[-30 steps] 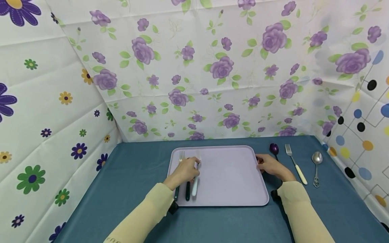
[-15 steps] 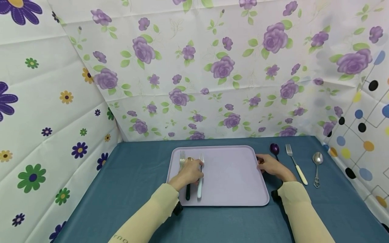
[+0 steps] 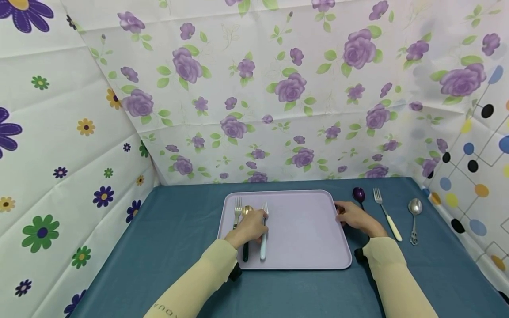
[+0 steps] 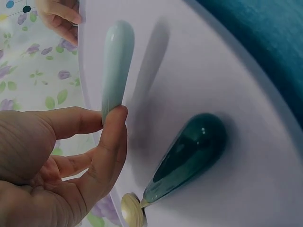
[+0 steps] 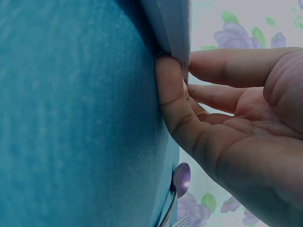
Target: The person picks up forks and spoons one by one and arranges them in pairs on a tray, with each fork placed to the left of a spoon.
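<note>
My left hand (image 3: pixel 249 226) pinches a fork (image 3: pixel 263 248) with a pale blue handle, over the left part of a lilac tray (image 3: pixel 306 234). In the left wrist view, thumb and fingers grip the fork's handle (image 4: pixel 118 61), whose shadow falls on the tray beside it. A gold spoon (image 3: pixel 246 209) with a dark green handle lies just left of it, partly covered by the hand. Further left on the tray is another fork (image 3: pixel 238 205), its lower part hidden. At the tray's right edge, my right hand (image 3: pixel 354 215) pinches the rim (image 5: pixel 177 33) between thumb and fingers.
Right of the tray, on the blue cloth (image 3: pixel 179 216), lie a purple spoon (image 3: pixel 358 194), a fork with a cream handle (image 3: pixel 393 226) and a silver spoon (image 3: pixel 415 207). Flowered cloth walls (image 3: pixel 254 101) enclose the back and sides.
My left hand has moved right across the tray with the pale blue fork, uncovering the gold spoon's bowl. The right hand stays at the tray's edge.
</note>
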Available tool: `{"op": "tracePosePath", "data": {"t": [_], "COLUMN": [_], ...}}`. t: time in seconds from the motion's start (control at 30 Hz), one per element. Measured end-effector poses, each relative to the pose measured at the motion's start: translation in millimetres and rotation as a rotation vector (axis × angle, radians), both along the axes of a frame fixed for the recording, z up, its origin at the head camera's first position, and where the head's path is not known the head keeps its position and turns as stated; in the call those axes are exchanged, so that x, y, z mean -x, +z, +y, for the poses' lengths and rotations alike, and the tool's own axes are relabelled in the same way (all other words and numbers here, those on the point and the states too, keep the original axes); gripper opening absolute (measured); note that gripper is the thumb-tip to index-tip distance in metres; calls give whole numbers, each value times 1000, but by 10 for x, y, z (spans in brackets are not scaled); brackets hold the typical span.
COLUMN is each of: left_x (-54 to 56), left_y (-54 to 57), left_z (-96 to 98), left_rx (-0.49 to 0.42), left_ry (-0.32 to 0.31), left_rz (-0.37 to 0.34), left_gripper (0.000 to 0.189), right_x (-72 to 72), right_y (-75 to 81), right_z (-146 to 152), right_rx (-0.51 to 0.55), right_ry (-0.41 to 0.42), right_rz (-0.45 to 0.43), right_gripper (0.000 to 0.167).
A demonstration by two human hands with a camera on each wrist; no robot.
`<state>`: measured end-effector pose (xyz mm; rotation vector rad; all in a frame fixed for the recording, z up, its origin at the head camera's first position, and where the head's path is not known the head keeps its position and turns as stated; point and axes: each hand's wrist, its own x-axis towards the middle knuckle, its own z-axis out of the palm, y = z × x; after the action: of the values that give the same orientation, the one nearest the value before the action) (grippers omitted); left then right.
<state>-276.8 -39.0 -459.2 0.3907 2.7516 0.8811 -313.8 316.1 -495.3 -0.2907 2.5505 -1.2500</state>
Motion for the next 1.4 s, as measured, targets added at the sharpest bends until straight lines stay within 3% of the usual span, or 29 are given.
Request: {"op": "tracePosePath", "data": {"t": [0.63, 1.4], "left_x": [-1, -5], "left_y": [-78, -91], "left_z": [54, 100], "left_rx": [-3, -25], "left_ry": [-3, 13], "left_rz": [1, -16], "left_gripper": [44, 47], "right_x": [11, 11], "right_y": [-5, 3], "right_z": [30, 19], "right_rx": [0, 9], "right_ry": [-1, 8], "right_rz": [-11, -12], "right_gripper": [58, 59]}}
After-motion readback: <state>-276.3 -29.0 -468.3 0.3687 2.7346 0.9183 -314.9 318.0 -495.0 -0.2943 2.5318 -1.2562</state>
